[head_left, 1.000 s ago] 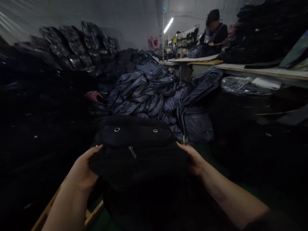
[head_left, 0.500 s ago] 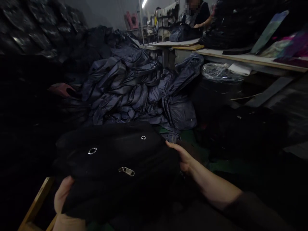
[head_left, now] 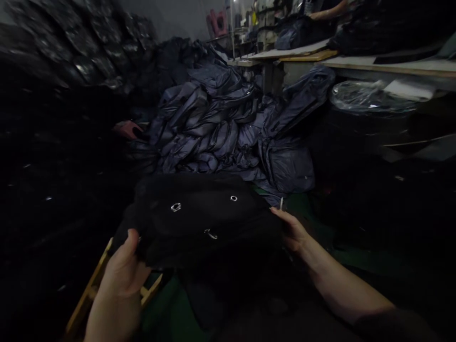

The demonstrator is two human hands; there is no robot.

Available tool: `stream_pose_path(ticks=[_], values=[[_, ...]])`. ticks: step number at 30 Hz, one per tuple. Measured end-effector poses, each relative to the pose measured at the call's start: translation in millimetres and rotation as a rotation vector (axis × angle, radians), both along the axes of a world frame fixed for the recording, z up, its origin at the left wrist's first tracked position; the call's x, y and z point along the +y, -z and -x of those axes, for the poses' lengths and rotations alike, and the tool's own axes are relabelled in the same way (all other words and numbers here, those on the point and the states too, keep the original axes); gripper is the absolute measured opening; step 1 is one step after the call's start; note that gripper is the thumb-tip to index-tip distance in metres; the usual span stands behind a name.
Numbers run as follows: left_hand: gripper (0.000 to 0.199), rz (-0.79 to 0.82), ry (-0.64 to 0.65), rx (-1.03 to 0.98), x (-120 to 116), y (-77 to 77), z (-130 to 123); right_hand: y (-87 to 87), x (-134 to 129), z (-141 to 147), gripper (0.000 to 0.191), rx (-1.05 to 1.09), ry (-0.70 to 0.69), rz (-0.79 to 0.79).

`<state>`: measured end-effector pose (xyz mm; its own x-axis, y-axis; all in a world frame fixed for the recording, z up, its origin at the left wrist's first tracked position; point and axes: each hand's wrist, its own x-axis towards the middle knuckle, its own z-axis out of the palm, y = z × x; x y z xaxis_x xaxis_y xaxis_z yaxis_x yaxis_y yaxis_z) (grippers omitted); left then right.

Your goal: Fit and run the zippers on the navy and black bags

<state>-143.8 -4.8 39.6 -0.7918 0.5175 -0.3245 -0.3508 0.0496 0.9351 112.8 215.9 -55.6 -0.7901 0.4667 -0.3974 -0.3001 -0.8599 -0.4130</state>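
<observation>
Between my hands is a black fabric bag (head_left: pixel 203 190). On its face show two metal eyelets, a left eyelet (head_left: pixel 175 207) and a right eyelet (head_left: pixel 233 198), with a metal zip pull (head_left: pixel 211 234) below them. My left hand (head_left: pixel 123 266) grips the bag's left edge, thumb on top and the other fingers mostly hidden beneath. At the right edge, my right hand (head_left: pixel 294 230) is closed on the bag, its fingertips partly out of sight. The bag's lower side fades into shadow.
A heap of dark blue-grey bags (head_left: pixel 221 118) lies ahead. Workbenches (head_left: pixel 256 56) stand behind it, where another person's arm (head_left: pixel 329 12) rests near a bag. Clear plastic (head_left: pixel 370 95) sits at the right. A wooden frame (head_left: pixel 89 294) is at lower left on green floor (head_left: pixel 171 313).
The view has swung left, so the surroundings sit further right. The bag appears flatter and more of my left hand shows. Both hands still hold it.
</observation>
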Motion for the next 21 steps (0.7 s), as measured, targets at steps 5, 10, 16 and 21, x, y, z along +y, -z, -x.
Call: stream_pose_path(ticks=[5, 10, 16, 21], values=[[0.035, -0.059, 0.122, 0.125, 3.1, 5.0, 0.4, 4.7, 5.9, 0.7, 0.016, -0.202, 0.082, -0.129], [0.030, -0.114, -0.111, 0.175, 18.3, 18.0, -2.0, 0.3, 6.8, -6.9, 0.019, -0.257, 0.023, -0.327], [0.024, -0.200, -0.246, 0.164, 34.9, 10.4, -7.6, -6.1, 1.6, -18.1, 0.020, -0.313, 0.054, -0.106], [0.023, -0.172, -0.213, 0.283, 42.5, 6.7, -17.9, 4.2, -0.4, -29.3, 0.020, -0.374, 0.041, -0.203]])
